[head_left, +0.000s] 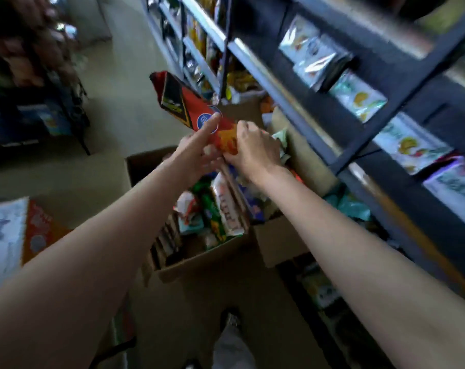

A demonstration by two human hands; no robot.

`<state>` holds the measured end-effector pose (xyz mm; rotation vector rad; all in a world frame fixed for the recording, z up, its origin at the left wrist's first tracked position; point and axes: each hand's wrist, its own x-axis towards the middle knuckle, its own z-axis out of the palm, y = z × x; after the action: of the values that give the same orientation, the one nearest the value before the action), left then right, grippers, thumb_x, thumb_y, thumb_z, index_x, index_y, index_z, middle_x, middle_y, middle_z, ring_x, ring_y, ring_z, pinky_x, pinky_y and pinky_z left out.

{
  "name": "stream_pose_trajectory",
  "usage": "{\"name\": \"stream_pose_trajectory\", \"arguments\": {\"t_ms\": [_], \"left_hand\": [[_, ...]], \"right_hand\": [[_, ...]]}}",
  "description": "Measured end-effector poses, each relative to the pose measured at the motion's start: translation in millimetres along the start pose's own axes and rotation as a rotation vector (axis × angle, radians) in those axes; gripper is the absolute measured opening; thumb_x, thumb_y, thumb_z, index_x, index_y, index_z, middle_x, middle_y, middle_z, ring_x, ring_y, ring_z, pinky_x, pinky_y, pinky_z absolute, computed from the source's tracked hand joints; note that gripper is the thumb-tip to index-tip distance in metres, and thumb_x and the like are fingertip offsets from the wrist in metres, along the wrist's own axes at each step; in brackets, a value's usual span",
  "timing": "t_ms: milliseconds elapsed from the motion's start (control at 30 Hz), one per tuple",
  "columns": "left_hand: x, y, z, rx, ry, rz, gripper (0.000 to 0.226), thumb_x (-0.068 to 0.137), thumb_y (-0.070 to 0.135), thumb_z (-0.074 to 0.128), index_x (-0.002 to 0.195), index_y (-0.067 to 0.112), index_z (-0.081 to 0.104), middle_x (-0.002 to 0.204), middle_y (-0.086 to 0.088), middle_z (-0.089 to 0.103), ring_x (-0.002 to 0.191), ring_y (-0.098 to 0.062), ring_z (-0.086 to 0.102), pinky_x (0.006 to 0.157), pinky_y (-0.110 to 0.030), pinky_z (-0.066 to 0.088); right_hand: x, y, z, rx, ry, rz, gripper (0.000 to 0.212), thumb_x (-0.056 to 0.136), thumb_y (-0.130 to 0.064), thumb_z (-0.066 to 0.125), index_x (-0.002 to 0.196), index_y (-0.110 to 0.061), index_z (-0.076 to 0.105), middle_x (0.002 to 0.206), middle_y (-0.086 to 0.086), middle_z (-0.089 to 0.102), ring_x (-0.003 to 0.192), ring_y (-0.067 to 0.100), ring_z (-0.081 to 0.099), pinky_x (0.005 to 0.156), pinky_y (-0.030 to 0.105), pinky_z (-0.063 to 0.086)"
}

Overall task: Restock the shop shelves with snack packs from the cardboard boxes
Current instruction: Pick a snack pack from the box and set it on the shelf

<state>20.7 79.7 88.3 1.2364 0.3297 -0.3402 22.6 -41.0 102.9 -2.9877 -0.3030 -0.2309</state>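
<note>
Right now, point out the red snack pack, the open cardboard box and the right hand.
red snack pack (184, 102): head view, on its red and black face.
open cardboard box (196, 266): head view, on its near wall.
right hand (252, 149): head view, on its back.

Bare forearms, no sleeves; pale grey trouser leg (232, 347), dark shoe (230, 319)

Bare floor (114, 107) lies open left of both hands; dark shelves (319, 107) crowd their right; a packed cardboard box (199, 259) sits beneath.
</note>
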Motion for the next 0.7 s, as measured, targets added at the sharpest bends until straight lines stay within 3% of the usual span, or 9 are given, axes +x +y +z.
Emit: {"name": "stream_pose_trajectory", "arguments": {"t_ms": [100, 200, 233, 300, 367, 467, 567, 700], "left_hand": [[-20, 49, 62, -0.038, -0.097, 0.142, 0.023, 0.082, 0.035, 0.067, 0.099, 0.024, 0.055, 0.073, 0.005, 0.061, 0.066, -0.012, 0.057, 0.06, -0.022, 0.049], [-35, 77, 113, -0.017, -0.311, 0.16, 0.028, 0.08, 0.025, 0.07, 0.104, 0.018, 0.058, 0.092, -0.007, 0.064, 0.08, -0.023, 0.06, 0.083, -0.041, 0.051], [-42, 86, 131, 0.012, -0.366, 0.162, 0.026, 0.081, 0.022, 0.068, 0.105, 0.016, 0.059, 0.091, -0.008, 0.065, 0.076, -0.023, 0.061, 0.084, -0.042, 0.052], [-56, 101, 167, 0.089, -0.466, 0.194, 0.01, 0.086, 0.017, 0.062, 0.095, 0.016, 0.06, 0.073, 0.0, 0.068, 0.058, -0.014, 0.063, 0.064, -0.03, 0.057], [-73, 110, 208, 0.155, -0.614, 0.235, 0.004, 0.088, 0.012, 0.058, 0.089, 0.016, 0.06, 0.067, 0.004, 0.069, 0.054, -0.009, 0.065, 0.055, -0.021, 0.055], [-94, 110, 271, 0.192, -0.839, 0.249, 0.014, 0.08, 0.012, 0.066, 0.093, 0.016, 0.061, 0.077, 0.003, 0.071, 0.065, -0.011, 0.067, 0.069, -0.024, 0.056], [-121, 99, 331, 0.246, -1.01, 0.236, 0.027, 0.066, 0.017, 0.067, 0.093, 0.018, 0.062, 0.078, 0.003, 0.072, 0.069, -0.011, 0.067, 0.073, -0.027, 0.056], [-161, 91, 400, 0.291, -1.182, 0.272, 0.025, 0.069, 0.013, 0.069, 0.093, 0.018, 0.063, 0.084, 0.002, 0.073, 0.075, -0.012, 0.068, 0.076, -0.029, 0.055]], "right_hand": [[-17, 35, -70, 0.071, 0.109, -0.072, 0.053, 0.083, -0.031, 0.066, 0.126, -0.007, 0.046, 0.134, 0.011, 0.044, 0.123, 0.029, 0.044, 0.095, 0.037, 0.039], [-41, 80, -140, 0.288, 0.234, -0.017, 0.044, 0.079, -0.02, 0.071, 0.118, -0.005, 0.058, 0.133, 0.014, 0.044, 0.124, 0.028, 0.044, 0.101, 0.029, 0.031], [-49, 98, -163, 0.333, 0.297, 0.04, 0.04, 0.08, -0.019, 0.071, 0.115, -0.006, 0.06, 0.13, 0.013, 0.045, 0.122, 0.026, 0.045, 0.099, 0.028, 0.032], [-69, 134, -206, 0.423, 0.362, 0.193, 0.038, 0.081, -0.022, 0.072, 0.113, -0.01, 0.057, 0.12, 0.008, 0.047, 0.11, 0.02, 0.049, 0.093, 0.03, 0.038], [-97, 163, -243, 0.602, 0.275, 0.323, 0.041, 0.08, -0.024, 0.072, 0.115, -0.014, 0.053, 0.113, 0.005, 0.052, 0.1, 0.016, 0.054, 0.09, 0.032, 0.046], [-147, 199, -278, 0.74, 0.158, 0.424, 0.046, 0.08, -0.019, 0.072, 0.12, -0.009, 0.051, 0.111, 0.004, 0.06, 0.095, 0.012, 0.06, 0.083, 0.021, 0.05], [-196, 237, -306, 0.667, 0.208, 0.507, 0.048, 0.075, -0.019, 0.077, 0.116, -0.014, 0.054, 0.113, 0.002, 0.065, 0.104, 0.016, 0.062, 0.092, 0.03, 0.05], [-247, 273, -345, 0.642, 0.258, 0.549, 0.046, 0.068, -0.028, 0.081, 0.105, -0.03, 0.053, 0.104, -0.009, 0.064, 0.094, 0.002, 0.061, 0.082, 0.018, 0.051]]}}
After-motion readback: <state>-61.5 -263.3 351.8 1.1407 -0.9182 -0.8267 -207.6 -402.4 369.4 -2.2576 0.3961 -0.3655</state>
